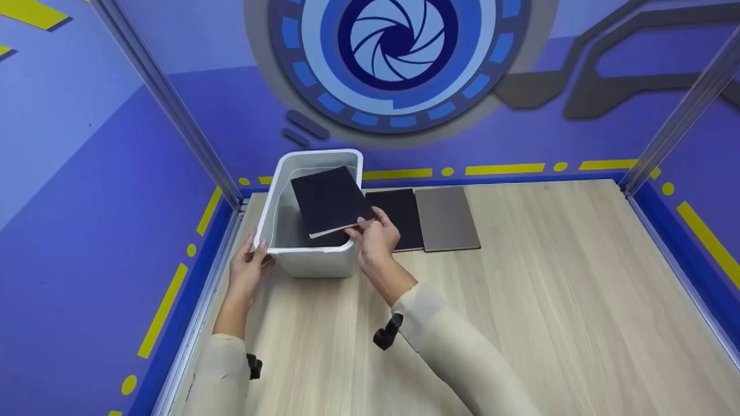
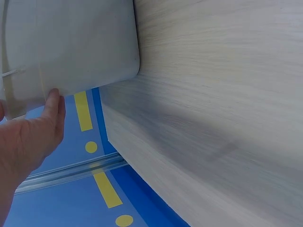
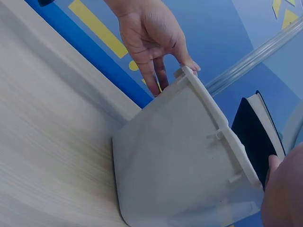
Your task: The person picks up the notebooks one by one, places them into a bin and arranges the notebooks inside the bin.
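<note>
A black notebook (image 1: 332, 199) with white page edges is tilted over the mouth of a light grey plastic bin (image 1: 315, 266). My right hand (image 1: 377, 240) pinches its near right corner, thumb on the cover. At the bin's near left corner my left hand (image 1: 247, 268) grips the rim; the right wrist view shows the left thumb over the rim and the fingers along the outer wall. Below the notebook, something dark lies inside the bin, too hidden to tell. Right of the bin, another black notebook (image 1: 399, 214) lies flat beside a grey notebook (image 1: 448, 219).
The bin stands on a pale wood-grain table (image 1: 549, 300), near its back left corner. Blue printed panels (image 1: 219, 115) rise at the back and sides, with metal posts (image 1: 173, 110) at the corners.
</note>
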The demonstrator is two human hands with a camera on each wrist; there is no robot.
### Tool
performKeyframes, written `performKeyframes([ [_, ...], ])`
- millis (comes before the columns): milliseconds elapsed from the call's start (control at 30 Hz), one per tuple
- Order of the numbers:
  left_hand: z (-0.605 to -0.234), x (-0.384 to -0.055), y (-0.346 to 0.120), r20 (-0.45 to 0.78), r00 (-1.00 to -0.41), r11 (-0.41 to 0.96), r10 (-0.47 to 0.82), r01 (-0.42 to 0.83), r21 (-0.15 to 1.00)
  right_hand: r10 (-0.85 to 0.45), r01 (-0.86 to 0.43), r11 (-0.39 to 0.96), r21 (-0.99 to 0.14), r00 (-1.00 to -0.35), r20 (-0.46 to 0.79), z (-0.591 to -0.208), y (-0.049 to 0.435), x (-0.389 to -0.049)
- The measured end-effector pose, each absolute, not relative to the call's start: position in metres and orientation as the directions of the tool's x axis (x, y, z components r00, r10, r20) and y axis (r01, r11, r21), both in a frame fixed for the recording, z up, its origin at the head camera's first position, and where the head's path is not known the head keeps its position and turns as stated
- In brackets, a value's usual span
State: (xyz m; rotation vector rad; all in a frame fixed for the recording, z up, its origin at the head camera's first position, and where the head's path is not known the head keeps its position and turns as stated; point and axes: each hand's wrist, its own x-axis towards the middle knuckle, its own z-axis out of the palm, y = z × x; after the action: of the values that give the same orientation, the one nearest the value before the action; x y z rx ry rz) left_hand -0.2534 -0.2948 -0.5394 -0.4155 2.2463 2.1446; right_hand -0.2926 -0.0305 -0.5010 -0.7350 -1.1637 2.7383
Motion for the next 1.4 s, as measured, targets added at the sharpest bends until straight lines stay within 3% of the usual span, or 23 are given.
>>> performKeyframes([
  [633,-0.542,-0.255,-0.297,-0.203,-0.958,0.024,-0.204,-0.212,0.977,0.231,0.123,-0.675,-0.727,-0.901,-0.367,-0.503,-0.048,-0.294],
  [967,-0.542,-0.255,-0.295,-0.174,-0.966,0.019,-0.191,-0.181,0.983,-0.051,0.313,-0.459,-0.832,-0.944,-0.327,-0.497,-0.035,-0.296],
  [1400,-0.543,-0.255,-0.297,-0.190,-0.967,0.002,-0.168,-0.194,0.981,-0.158,0.319,-0.479,-0.818,-0.948,-0.277,-0.502,-0.027,-0.299],
])
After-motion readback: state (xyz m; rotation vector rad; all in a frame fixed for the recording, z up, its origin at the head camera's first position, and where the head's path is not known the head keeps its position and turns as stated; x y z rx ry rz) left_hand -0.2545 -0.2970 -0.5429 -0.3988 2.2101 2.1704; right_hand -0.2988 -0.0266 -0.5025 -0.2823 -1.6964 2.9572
